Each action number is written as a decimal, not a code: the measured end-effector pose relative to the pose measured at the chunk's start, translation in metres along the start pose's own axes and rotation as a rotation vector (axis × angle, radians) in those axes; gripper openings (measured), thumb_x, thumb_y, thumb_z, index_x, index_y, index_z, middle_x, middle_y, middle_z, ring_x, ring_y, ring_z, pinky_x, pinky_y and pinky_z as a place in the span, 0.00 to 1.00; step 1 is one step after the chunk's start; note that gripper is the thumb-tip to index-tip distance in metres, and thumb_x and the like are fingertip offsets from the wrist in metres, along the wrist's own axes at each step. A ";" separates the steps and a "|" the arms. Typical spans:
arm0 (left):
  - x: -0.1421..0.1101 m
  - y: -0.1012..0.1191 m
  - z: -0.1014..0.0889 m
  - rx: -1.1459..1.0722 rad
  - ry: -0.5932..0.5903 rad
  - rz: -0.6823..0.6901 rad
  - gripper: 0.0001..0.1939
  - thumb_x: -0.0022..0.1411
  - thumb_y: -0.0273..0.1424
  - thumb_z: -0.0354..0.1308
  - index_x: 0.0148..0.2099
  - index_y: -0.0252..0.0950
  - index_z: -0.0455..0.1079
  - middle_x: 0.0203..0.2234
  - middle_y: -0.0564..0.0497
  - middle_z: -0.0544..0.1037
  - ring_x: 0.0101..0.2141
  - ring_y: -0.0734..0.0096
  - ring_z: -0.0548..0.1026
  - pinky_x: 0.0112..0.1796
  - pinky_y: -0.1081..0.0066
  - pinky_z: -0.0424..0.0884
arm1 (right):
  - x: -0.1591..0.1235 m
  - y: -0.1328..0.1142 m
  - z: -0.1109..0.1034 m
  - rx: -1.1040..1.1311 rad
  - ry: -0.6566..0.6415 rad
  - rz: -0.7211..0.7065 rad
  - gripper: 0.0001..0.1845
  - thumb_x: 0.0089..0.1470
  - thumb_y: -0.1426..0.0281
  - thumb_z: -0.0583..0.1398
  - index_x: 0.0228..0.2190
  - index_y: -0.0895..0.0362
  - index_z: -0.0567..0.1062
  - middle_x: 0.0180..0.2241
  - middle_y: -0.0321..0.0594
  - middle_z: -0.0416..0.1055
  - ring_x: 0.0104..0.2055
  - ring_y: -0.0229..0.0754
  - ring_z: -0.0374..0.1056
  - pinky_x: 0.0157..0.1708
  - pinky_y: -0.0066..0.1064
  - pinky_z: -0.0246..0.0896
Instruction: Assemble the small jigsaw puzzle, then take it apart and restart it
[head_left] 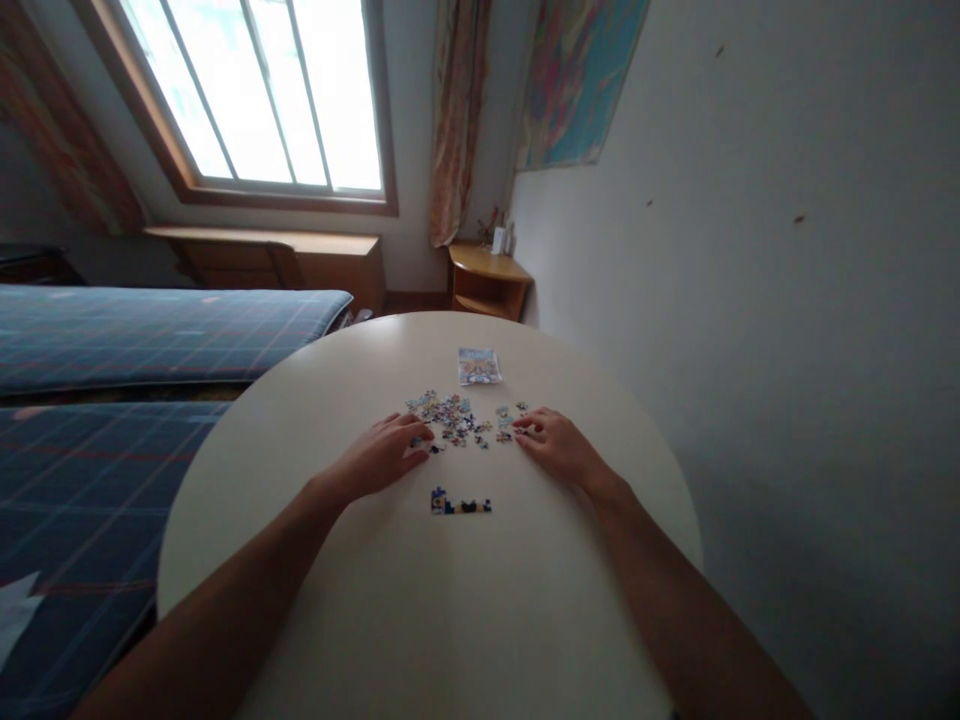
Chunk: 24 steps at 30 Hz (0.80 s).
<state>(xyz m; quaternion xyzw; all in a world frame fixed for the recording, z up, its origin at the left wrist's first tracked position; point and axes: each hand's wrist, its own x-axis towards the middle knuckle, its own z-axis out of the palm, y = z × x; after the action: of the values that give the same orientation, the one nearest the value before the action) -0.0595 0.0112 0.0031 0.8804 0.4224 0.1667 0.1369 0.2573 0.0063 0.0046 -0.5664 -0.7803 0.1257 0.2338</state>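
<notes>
A loose pile of jigsaw puzzle pieces point(448, 412) lies on the round white table point(352, 600). My left hand point(386, 455) rests at the pile's left edge, its thumb apart from the fingers and a few pieces by the fingertips. On the other side, my right hand point(559, 448) is bent over a small group of separate pieces point(503, 415); its fingertips are apart and close to them. Whether they touch a piece is too small to make out. Nearer to me lies a joined strip of puzzle point(465, 506), higher at its left end.
Beyond the pile lies a small printed picture sheet point(478, 366). A bed with a plaid cover point(150, 335) stands left of the table, and a white wall point(787, 400) runs along the right. A wooden corner shelf point(491, 263) stands behind.
</notes>
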 end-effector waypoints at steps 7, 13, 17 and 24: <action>0.003 -0.003 0.003 -0.015 0.012 -0.023 0.11 0.63 0.34 0.54 0.47 0.40 0.72 0.46 0.45 0.75 0.47 0.58 0.73 0.49 0.61 0.67 | 0.000 -0.001 0.006 0.061 0.002 -0.039 0.11 0.56 0.73 0.59 0.40 0.56 0.80 0.39 0.43 0.76 0.39 0.42 0.71 0.44 0.35 0.65; 0.003 0.002 -0.002 -0.092 0.033 -0.071 0.12 0.59 0.26 0.53 0.45 0.39 0.72 0.44 0.47 0.75 0.37 0.66 0.76 0.43 0.67 0.71 | 0.002 0.001 0.010 0.098 0.049 -0.031 0.14 0.56 0.77 0.57 0.41 0.56 0.79 0.40 0.44 0.77 0.42 0.42 0.72 0.46 0.37 0.66; 0.003 0.003 -0.002 -0.176 0.050 -0.088 0.13 0.57 0.24 0.51 0.42 0.37 0.73 0.41 0.46 0.77 0.34 0.69 0.76 0.37 0.71 0.72 | 0.002 0.003 0.011 0.124 0.052 -0.040 0.17 0.55 0.79 0.56 0.42 0.56 0.79 0.40 0.44 0.77 0.41 0.43 0.72 0.46 0.37 0.67; 0.004 -0.002 0.000 -0.202 0.078 -0.087 0.14 0.56 0.24 0.51 0.42 0.37 0.73 0.40 0.46 0.76 0.34 0.69 0.75 0.36 0.71 0.72 | 0.003 0.000 0.010 0.077 0.047 -0.080 0.14 0.55 0.71 0.61 0.44 0.56 0.79 0.44 0.46 0.76 0.48 0.48 0.69 0.53 0.43 0.61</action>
<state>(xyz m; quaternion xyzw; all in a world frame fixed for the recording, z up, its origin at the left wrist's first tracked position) -0.0589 0.0158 0.0033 0.8358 0.4463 0.2363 0.2153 0.2510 0.0101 -0.0031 -0.5280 -0.7913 0.1327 0.2784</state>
